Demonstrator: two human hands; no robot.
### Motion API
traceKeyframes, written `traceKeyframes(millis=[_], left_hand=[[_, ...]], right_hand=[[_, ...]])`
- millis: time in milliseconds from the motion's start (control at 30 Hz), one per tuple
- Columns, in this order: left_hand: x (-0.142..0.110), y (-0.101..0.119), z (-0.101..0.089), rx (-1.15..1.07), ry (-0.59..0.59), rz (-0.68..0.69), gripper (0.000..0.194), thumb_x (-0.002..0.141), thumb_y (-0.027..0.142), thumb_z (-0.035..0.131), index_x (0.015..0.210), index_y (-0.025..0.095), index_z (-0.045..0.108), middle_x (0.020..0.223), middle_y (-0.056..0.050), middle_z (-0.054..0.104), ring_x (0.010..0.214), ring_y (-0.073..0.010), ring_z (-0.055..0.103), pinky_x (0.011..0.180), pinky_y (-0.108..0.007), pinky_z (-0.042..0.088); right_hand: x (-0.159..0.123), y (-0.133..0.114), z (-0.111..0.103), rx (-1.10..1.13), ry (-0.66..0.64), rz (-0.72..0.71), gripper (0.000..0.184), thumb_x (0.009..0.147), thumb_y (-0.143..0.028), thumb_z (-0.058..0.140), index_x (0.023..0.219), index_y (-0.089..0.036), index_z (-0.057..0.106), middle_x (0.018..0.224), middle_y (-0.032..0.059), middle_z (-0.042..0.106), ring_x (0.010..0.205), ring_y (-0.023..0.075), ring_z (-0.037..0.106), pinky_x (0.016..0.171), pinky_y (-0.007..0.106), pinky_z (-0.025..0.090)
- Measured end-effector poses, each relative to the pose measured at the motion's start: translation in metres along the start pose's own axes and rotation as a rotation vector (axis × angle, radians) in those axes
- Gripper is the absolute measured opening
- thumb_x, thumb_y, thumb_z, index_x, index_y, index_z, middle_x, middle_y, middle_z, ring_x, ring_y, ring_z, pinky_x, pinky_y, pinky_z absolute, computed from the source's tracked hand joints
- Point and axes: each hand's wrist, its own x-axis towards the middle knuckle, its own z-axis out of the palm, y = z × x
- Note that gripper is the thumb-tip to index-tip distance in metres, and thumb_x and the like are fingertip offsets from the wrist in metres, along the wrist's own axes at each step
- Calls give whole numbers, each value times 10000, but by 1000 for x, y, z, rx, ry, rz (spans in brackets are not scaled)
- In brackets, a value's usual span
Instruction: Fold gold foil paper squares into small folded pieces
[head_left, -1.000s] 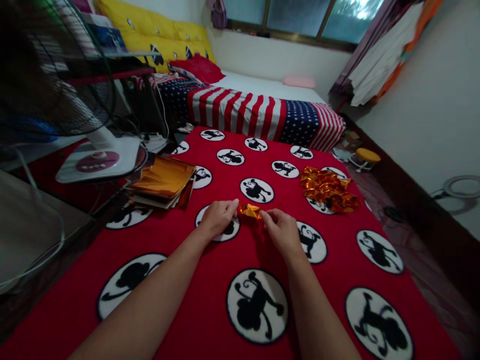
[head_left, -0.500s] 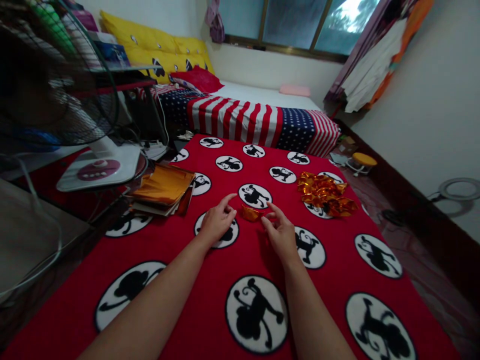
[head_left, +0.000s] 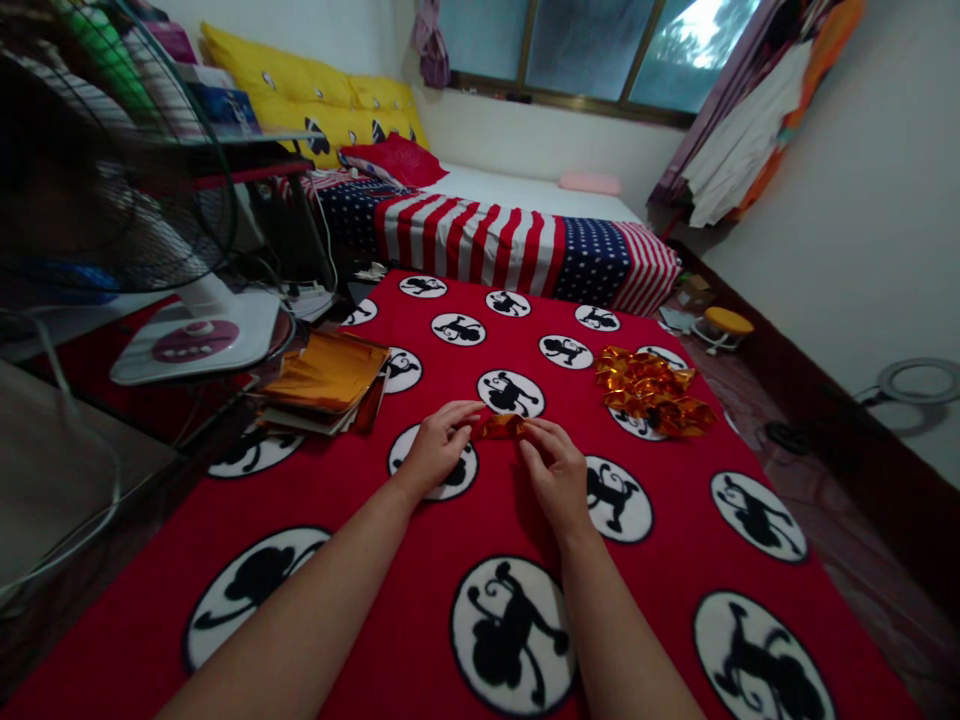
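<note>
A small folded piece of gold foil paper [head_left: 501,427] lies on the red blanket [head_left: 420,600] with black-and-white monkey circles. My left hand [head_left: 437,448] pinches its left end with curled fingers. My right hand [head_left: 553,472] pinches its right end. Both hands rest low on the blanket, close together around the foil piece.
A pile of finished folded gold foil pieces [head_left: 649,389] sits to the right. A stack of flat gold foil sheets [head_left: 327,376] lies at the left edge. A standing fan [head_left: 112,190] and its white base [head_left: 196,335] are at the left; a bed with a flag blanket [head_left: 517,240] lies beyond.
Half a second ago both hands were open with the foil piece lying loose between them; now both have closed on its ends again.
</note>
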Motion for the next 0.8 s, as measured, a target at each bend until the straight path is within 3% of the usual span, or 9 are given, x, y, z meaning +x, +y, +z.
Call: traceKeyframes(millis=[167, 533, 633, 800], left_hand=[[0, -5, 1, -41, 10, -23, 391, 824, 127, 467, 1183, 150, 619, 1202, -120, 613, 996, -180, 664, 787, -269, 553], [1, -3, 0, 18, 40, -25, 297, 805, 134, 501, 1048, 152, 671, 1092, -99, 652, 911, -162, 671, 807, -281, 548], [1, -2, -2, 39, 54, -46, 290, 804, 141, 500, 1035, 147, 674, 1063, -95, 654, 867, -156, 677, 773, -271, 551], [2, -8, -1, 33, 60, -49, 280, 813, 161, 496, 1028, 152, 676, 1067, -91, 648, 859, -155, 676, 727, -255, 554]], right_hand=[[-1, 2, -1, -9, -15, 33, 205, 871, -221, 548, 999, -214, 708, 1088, 88, 653, 1032, 201, 613, 946, 369, 482], [0, 4, -4, -71, -20, 57, 221, 874, -245, 524, 991, -207, 707, 1019, 84, 649, 952, 197, 616, 877, 339, 496], [9, 12, -16, -164, 78, 65, 239, 873, -242, 511, 1008, -184, 700, 1041, 95, 646, 968, 205, 601, 902, 358, 476], [45, 43, -54, -583, 208, 12, 264, 850, -261, 521, 1002, -157, 711, 1062, 118, 668, 1001, 257, 542, 945, 420, 405]])
